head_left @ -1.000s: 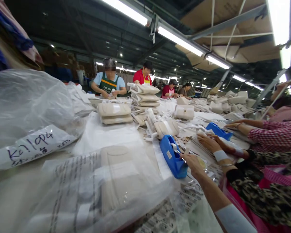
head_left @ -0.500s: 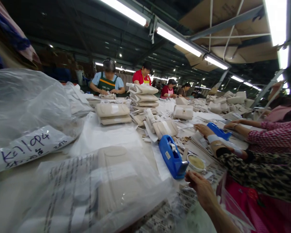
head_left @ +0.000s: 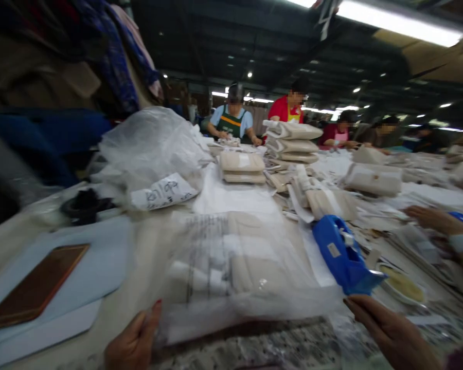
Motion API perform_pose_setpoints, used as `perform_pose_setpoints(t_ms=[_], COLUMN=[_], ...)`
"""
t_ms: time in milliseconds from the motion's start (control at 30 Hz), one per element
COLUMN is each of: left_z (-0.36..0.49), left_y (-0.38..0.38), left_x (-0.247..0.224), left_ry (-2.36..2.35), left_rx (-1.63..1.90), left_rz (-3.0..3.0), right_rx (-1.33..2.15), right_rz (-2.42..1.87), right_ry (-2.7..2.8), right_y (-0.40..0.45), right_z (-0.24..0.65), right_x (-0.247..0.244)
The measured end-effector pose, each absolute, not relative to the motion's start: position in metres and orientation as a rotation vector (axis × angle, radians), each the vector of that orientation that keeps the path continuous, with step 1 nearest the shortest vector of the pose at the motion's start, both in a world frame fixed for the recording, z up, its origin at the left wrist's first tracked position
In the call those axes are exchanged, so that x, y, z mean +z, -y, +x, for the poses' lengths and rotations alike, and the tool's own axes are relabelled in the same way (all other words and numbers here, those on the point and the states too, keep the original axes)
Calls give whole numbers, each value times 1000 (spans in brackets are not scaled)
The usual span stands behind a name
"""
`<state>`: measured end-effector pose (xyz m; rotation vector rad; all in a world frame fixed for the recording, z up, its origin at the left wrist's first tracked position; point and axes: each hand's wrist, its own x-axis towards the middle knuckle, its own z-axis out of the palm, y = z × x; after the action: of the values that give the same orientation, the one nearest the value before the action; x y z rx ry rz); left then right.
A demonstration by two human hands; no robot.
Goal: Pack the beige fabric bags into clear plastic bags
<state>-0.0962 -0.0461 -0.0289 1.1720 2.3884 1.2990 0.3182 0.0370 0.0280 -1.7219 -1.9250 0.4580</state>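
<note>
A clear printed plastic bag (head_left: pixel 200 318) lies in front of me, with a folded beige handbag (head_left: pixel 254 272) showing through it. My left hand (head_left: pixel 133 336) is closed at the bag's lower left edge, thumb and fingers pinched on the plastic. At the opposite corner, my right hand (head_left: pixel 389 329) has its fingers pressed together. What they hold, if anything, is too fine to make out. Just beyond those fingertips stands a blue tape dispenser (head_left: pixel 341 257). To its right is a small dish with a yellowish sponge or paste (head_left: pixel 403 285).
On the left, a brown phone (head_left: pixel 36 285) rests on pale sheets beside a black coil (head_left: pixel 87 205). A large plastic bag with handwriting (head_left: pixel 164 191) sits behind. Beige bags (head_left: pixel 242 167) are stacked further back. A co-worker's hand (head_left: pixel 428 218) reaches in from the right; other people work opposite.
My view has swung left, bringing the phone and my left hand into sight. My right hand has come away from the tape dispenser's front end towards the plastic bag's right corner.
</note>
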Motion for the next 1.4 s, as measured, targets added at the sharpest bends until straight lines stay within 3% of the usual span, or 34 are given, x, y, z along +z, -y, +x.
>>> perform_pose_setpoints(t_ms=[200, 367, 533, 700, 967, 1067, 1267, 1400], left_z=[-98, -95, -97, -97, -97, -97, -127, -150], left_y=[49, 49, 48, 49, 51, 51, 28, 21], left_x=[-34, -36, -35, -38, -40, -37, -17, -6], left_ry=[-2330, -2343, -2467, -2493, -2460, -2407, -2266, -2229], left_rx=[1378, 1489, 1553, 1545, 1595, 1655, 1660, 1822], left_rz=[1218, 1444, 1783, 1816, 1797, 1625, 876, 601], right_rx=[583, 421, 82, 68, 6, 39, 468, 395], right_rz=[-785, -554, -742, -1133, -1412, -1484, -1450, -1476], right_ry=[2706, 2998, 3094, 3080, 2924, 2825, 2431, 2203], right_y=[-27, -33, -39, -31, -41, -52, -86, -124], right_z=[162, 66, 33, 19, 22, 42, 109, 136], right_x=[90, 81, 48, 49, 63, 64, 63, 61])
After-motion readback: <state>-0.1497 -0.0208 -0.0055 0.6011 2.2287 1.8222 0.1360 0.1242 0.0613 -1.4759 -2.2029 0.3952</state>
